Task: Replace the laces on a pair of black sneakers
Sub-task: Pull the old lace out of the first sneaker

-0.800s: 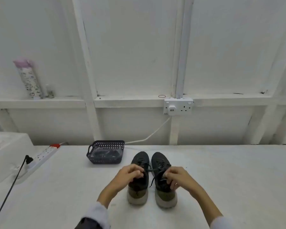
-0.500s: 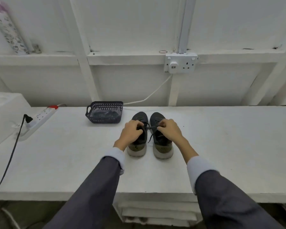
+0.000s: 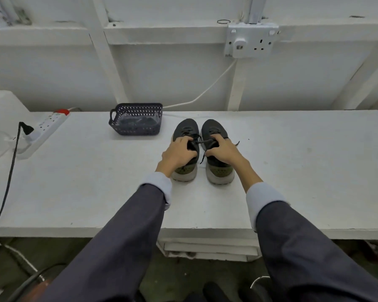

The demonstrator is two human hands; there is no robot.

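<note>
At the far left I see a white power strip (image 3: pixel 49 125) lying on the table (image 3: pixel 314 171), with a black plug (image 3: pixel 26 128) in it and its cord trailing off the front edge. Next along, near the back edge, sits a dark mesh basket (image 3: pixel 138 132). It holds something dark under clear wrapping, but I can't make out what.

Just to the right of the basket is the pair, standing side by side with toes pointing at the wall and heels toward me. My left hand (image 3: pixel 179 152) lies over the left shoe (image 3: pixel 187 127), fingers curled tight at the top of its lacing. A black lace (image 3: pixel 202 141) runs across the gap from those fingertips to my right hand (image 3: pixel 224 151), so I read the left hand as pinching it. The right hand covers the middle of the right shoe (image 3: pixel 213 127), its fingers bent and closed on the same lace. One loose end hangs down between the shoes and another pokes out just beyond my right hand.

Up on the wall, right of centre, is a white socket (image 3: pixel 252 41) with a white cable dropping to the table.
</note>
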